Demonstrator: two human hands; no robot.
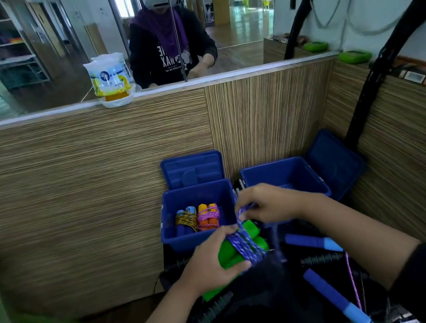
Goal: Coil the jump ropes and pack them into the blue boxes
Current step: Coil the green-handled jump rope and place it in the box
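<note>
Rope (242, 248) — coiled on handles (228, 254), left grip (210, 261).

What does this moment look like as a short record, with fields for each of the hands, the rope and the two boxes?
left hand: grips the green handles
right hand: pinches the purple rope above the handles
purple rope: partly wound round the green handles
left blue box: open, two coiled ropes inside
right blue box: open, contents mostly hidden by the right hand
loose blue handles: lying below the right arm
</note>
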